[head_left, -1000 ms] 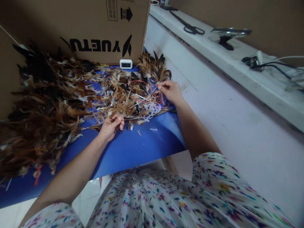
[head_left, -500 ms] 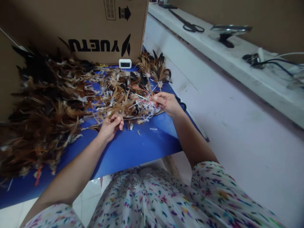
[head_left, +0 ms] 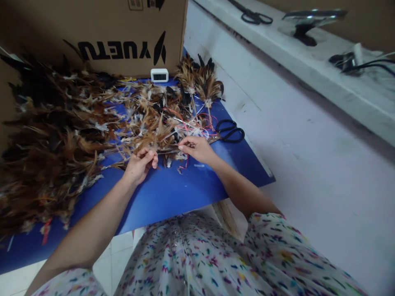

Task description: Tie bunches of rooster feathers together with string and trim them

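Note:
Brown, black and white feathers (head_left: 148, 111) lie loose over the blue table (head_left: 173, 189). My left hand (head_left: 142, 163) is closed in a pinch on a feather at the near edge of this scatter. To its right, my right hand (head_left: 196, 149) pinches something thin that I cannot make out, close to the feather shafts. Loops of red string (head_left: 211, 123) lie just beyond my right hand. Black-handled scissors (head_left: 230, 130) rest to the right of the string. Behind them stand two tied feather bunches (head_left: 205, 88) with stick-like stems.
A large feather heap (head_left: 52, 148) covers the table's left side. A cardboard box (head_left: 123, 24) stands at the back, with a small white digital display (head_left: 159, 75) before it. On the right ledge (head_left: 286, 45) lie another pair of scissors (head_left: 256, 17) and cables.
My right hand has moved left and nearer me, toward my left hand, leaving the red loops. The scissors on the table now show more fully. The view has shifted slightly.

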Motion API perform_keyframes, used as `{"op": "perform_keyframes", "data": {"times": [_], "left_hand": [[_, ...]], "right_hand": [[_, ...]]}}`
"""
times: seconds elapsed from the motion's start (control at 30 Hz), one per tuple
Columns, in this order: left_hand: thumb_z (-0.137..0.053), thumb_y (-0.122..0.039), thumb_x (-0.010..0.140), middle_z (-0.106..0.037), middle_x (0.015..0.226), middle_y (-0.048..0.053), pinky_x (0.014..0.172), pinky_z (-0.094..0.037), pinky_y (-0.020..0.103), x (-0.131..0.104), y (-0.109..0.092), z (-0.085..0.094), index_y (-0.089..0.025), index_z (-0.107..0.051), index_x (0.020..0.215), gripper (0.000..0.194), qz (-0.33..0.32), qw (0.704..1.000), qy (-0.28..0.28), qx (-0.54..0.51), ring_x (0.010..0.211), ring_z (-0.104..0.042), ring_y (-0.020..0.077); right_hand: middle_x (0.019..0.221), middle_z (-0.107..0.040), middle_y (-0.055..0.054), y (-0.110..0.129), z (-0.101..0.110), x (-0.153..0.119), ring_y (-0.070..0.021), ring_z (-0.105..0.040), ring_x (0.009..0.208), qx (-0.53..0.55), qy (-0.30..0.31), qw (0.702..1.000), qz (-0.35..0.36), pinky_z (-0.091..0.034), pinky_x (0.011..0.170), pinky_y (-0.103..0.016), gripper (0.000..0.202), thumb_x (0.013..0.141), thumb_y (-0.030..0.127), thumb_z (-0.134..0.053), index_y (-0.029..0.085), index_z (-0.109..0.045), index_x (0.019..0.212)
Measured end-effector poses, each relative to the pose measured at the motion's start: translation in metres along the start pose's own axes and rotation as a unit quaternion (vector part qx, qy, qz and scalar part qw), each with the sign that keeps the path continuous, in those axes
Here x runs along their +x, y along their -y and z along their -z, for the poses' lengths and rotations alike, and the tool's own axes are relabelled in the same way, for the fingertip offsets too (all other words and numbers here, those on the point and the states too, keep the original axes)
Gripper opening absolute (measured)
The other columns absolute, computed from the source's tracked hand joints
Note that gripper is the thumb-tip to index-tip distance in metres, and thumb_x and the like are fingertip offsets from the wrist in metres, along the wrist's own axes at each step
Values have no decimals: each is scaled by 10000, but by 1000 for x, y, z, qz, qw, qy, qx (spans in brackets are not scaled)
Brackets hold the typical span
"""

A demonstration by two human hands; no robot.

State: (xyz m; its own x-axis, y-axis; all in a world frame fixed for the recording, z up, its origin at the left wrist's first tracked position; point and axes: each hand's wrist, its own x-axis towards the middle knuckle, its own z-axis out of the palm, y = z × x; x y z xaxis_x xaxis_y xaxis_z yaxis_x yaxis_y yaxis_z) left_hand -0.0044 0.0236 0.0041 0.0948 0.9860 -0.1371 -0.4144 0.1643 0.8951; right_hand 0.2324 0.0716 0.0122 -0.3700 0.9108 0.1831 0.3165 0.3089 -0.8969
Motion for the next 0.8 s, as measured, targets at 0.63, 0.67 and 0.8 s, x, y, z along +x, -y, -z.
{"op": "perform_keyframes", "data": {"times": [0.63,0.67,0.8], "left_hand": [[-971,-384,521,-649,555,-17,427,-467,168,2,-4,-3,-152,-646,623,412,-25,1000,7,4,425,-549,68],[-976,-383,506,-654,556,-16,424,-467,169,2,-4,-3,-153,-645,623,420,-26,1000,3,3,423,-550,70],[-984,-376,481,-663,560,-13,418,-464,171,3,-3,-3,-157,-634,615,434,-28,1000,-2,2,420,-546,72]], "right_hand": [[934,-754,-82,-13,1,2,-148,-679,814,-191,-54,945,261,-519,784,-272,224,1003,249,-520,140,-714,978],[931,-754,-79,-13,2,2,-146,-679,812,-189,-63,944,262,-518,782,-270,221,1002,246,-521,141,-714,977],[941,-758,-68,-15,6,5,-144,-676,820,-189,-78,945,257,-511,794,-270,208,991,235,-528,153,-719,976]]}}
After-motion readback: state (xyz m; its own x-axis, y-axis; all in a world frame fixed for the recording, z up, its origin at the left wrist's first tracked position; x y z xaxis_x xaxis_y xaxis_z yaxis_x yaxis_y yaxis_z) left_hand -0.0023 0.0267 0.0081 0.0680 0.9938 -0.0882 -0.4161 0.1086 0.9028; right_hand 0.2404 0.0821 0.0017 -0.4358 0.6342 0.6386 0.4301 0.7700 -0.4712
